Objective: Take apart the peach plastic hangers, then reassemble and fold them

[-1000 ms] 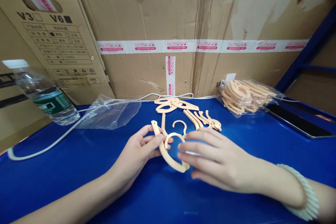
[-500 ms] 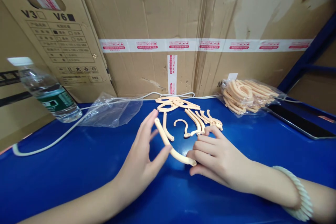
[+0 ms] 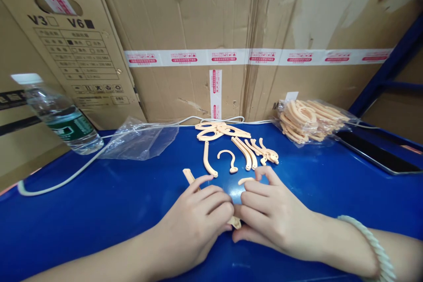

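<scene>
My left hand [image 3: 201,220] is wrapped round a beige plastic hanger arm [image 3: 189,177]. One end of the arm sticks out past the fingers at upper left, and its other end shows between my two hands. The fingers of my right hand [image 3: 267,211] are closed at that second end. A short curved beige piece [image 3: 245,180] pokes out by the upper fingers of the right hand; the rest of it is hidden. Just beyond the hands lie a loose hanger arm [image 3: 209,161], a hanger hook [image 3: 231,158] and a pair of arms [image 3: 246,154].
Flat hanger pieces [image 3: 221,131] and a small pile of hooks [image 3: 269,155] lie farther back. A bag of parts [image 3: 307,121] and a phone [image 3: 380,154] are at right. A water bottle [image 3: 69,119], plastic wrap [image 3: 145,141] and a white cable [image 3: 66,185] are at left, before cardboard boxes [image 3: 181,88].
My left hand has moved right and down and closed round the hanger arm, which it held more loosely before. Both hands are now closer together, and the arm sits lower.
</scene>
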`<state>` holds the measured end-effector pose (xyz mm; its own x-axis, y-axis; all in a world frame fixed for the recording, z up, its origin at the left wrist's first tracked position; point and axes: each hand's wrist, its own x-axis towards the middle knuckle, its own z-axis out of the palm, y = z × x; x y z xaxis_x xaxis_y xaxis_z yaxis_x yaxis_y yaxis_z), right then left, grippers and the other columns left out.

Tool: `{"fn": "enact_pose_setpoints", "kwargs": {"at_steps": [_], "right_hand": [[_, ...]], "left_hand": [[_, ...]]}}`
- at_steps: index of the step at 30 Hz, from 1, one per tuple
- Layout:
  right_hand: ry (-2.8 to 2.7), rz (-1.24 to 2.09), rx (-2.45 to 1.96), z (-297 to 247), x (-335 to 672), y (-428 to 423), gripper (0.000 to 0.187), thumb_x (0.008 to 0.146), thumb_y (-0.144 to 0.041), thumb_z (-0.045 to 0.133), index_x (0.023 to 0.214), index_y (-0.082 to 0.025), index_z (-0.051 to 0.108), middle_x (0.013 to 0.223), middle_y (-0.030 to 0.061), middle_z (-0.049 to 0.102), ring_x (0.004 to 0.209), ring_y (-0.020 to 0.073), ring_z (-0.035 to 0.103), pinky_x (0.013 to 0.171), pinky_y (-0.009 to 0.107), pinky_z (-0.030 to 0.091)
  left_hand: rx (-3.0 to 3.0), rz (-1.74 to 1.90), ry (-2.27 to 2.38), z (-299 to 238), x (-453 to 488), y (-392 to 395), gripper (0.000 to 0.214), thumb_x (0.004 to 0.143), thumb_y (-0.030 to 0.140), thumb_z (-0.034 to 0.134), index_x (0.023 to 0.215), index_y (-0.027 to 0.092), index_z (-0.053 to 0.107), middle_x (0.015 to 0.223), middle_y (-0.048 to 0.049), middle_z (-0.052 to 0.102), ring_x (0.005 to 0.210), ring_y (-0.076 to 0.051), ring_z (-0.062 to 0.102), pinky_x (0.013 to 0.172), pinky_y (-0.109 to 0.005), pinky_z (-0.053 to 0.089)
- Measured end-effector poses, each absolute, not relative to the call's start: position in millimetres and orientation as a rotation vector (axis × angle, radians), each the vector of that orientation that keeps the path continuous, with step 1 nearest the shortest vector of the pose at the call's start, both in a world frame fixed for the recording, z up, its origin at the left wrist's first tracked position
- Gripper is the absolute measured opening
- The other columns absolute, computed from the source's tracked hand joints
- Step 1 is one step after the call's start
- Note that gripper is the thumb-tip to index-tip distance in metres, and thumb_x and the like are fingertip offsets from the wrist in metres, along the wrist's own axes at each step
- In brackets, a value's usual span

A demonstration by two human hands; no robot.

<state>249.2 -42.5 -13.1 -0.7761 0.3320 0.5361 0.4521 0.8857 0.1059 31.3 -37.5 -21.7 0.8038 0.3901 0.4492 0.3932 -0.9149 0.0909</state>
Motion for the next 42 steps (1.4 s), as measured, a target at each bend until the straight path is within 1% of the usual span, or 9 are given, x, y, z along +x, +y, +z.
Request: {"fn": "enact_pose_setpoints", "kwargs": {"at_steps": [5,8,14,17,20,26,32,36,42], "right_hand": [[-2.523,0.073,-0.632,-17.4,248.0,-43.1,0.039,0.098,-0.049,0.05,0.079,-0.018,0.065,0.064,-0.0017,0.061,0.067,0.0147,0.05,0.084,0.037,0.027],[-2.474,0.264,-0.687,-18.8,246.0,-43.2,0.035,0.093,-0.051,0.059,0.079,-0.019,0.068,0.064,-0.0022,0.061,0.068,0.0144,0.052,0.086,0.037,0.027],[-2.309,0.624,-0.778,-13.1,247.9,-37.1,0.03,0.089,-0.047,0.066,0.076,-0.02,0.07,0.061,-0.0051,0.057,0.06,0.0107,0.051,0.083,0.035,0.032],[-2.187,0.641,-0.85,-7.3,252.4,-30.3,0.03,0.089,-0.045,0.065,0.076,-0.018,0.071,0.056,-0.005,0.053,0.057,0.0109,0.046,0.073,0.031,0.036],[-2.146,0.61,-0.865,-3.9,255.6,-25.5,0.022,0.09,-0.037,0.066,0.08,-0.018,0.072,0.064,-0.0016,0.059,0.065,0.0132,0.051,0.069,0.029,0.039],[-2.132,0.609,-0.787,-8.5,257.9,-17.6,0.008,0.089,-0.026,0.069,0.092,-0.019,0.071,0.091,0.0037,0.071,0.089,0.0163,0.061,0.084,0.031,0.045],[-2.144,0.418,-0.865,-13.9,268.0,1.9,0.012,0.089,-0.028,0.068,0.1,-0.023,0.073,0.102,0.0061,0.067,0.102,0.0211,0.059,0.095,0.04,0.044],[-2.265,0.2,-0.896,-14.9,272.6,18.0,0.015,0.092,-0.028,0.064,0.102,-0.025,0.074,0.106,0.008,0.065,0.103,0.0244,0.057,0.094,0.046,0.043],[-2.419,0.124,-0.949,-21.2,263.9,28.7,0.017,0.09,-0.029,0.066,0.104,-0.025,0.075,0.108,0.009,0.065,0.103,0.0259,0.057,0.093,0.048,0.044]], "left_hand": [[-2.948,-0.716,-0.603,-19.2,31.4,-39.6,0.019,0.086,0.006,0.042,0.074,0.017,0.053,0.067,-0.0011,0.057,0.059,-0.016,0.047,0.064,-0.033,0.044],[-2.949,-0.76,-0.591,-18.8,30.8,-39.7,0.019,0.083,0.005,0.044,0.071,0.017,0.053,0.066,-0.0009,0.059,0.057,-0.015,0.046,0.059,-0.032,0.041],[-2.763,-0.811,-0.417,-11.2,25.9,-33.2,0.026,0.093,0.006,0.04,0.079,0.016,0.06,0.074,-0.0035,0.068,0.065,-0.017,0.059,0.074,-0.035,0.048],[-2.756,-0.747,-0.409,-4.0,17.4,-22.0,0.031,0.098,0.006,0.035,0.086,0.016,0.062,0.08,-0.0034,0.07,0.073,-0.015,0.064,0.092,-0.035,0.047],[-2.831,-0.691,-0.494,0.2,6.1,-4.3,0.033,0.096,0.003,0.033,0.086,0.017,0.061,0.082,-0.0021,0.069,0.079,-0.014,0.065,0.101,-0.036,0.045],[-2.856,-0.635,-0.638,-5.8,-7.9,24.7,0.02,0.097,0.008,0.042,0.102,0.017,0.059,0.094,-0.0044,0.068,0.094,-0.019,0.062,0.102,-0.046,0.042],[-2.946,-0.611,-0.811,-19.0,-7.7,28.9,0.019,0.099,0.011,0.042,0.101,0.018,0.059,0.11,-0.0076,0.065,0.103,-0.021,0.058,0.09,-0.036,0.05],[-2.936,-0.678,-0.895,-23.3,-5.0,24.9,0.027,0.098,0.008,0.04,0.116,0.016,0.058,0.125,-0.0127,0.058,0.114,-0.023,0.054,0.097,-0.04,0.049],[-2.921,-0.716,-0.974,-24.7,4.1,14.4,0.03,0.097,0.02,0.049,0.126,0.017,0.056,0.134,-0.0143,0.054,0.125,-0.028,0.048,0.105,-0.048,0.044]]}}
